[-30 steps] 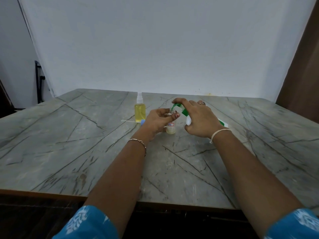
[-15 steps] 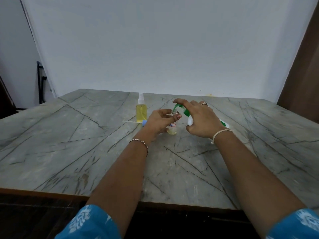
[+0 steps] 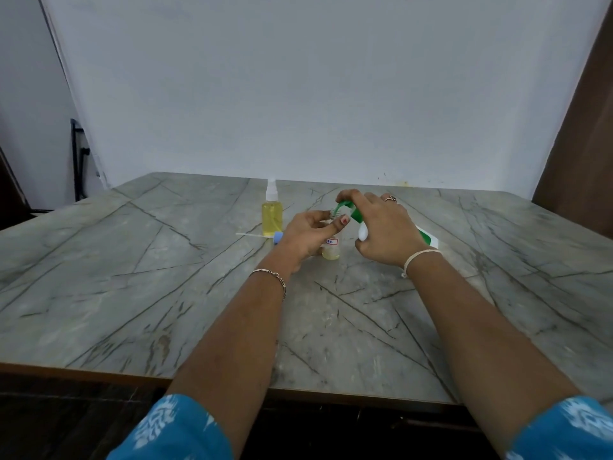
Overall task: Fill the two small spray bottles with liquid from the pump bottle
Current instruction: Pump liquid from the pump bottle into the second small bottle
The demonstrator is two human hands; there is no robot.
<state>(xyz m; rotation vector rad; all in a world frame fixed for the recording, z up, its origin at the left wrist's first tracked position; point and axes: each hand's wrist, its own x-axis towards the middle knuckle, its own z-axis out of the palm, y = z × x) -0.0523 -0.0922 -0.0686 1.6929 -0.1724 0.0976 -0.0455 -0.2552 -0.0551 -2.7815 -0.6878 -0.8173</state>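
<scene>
A broad table [image 3: 139, 293] with a grey marble-patterned top, crossed by dark veins, filled the lower part of the view; a thin brown edge band ran along its near side. Behind it hung a plain pale backdrop [image 3: 315, 88] (evenly and softly lit, with no hard shadows). A dark brown panel [image 3: 583, 154] stood at the right edge. On the left, a black metal frame [image 3: 77, 157] stood against a light wall [image 3: 23, 78].

The stone-look tabletop [image 3: 132, 277] is grey-green with dark crack-like veins. The capped spray bottle [image 3: 272, 216] holds pale yellow liquid under a white sprayer. The pump bottle [image 3: 428, 239] is white and green. Both sleeves [image 3: 172, 429] are blue with white print.
</scene>
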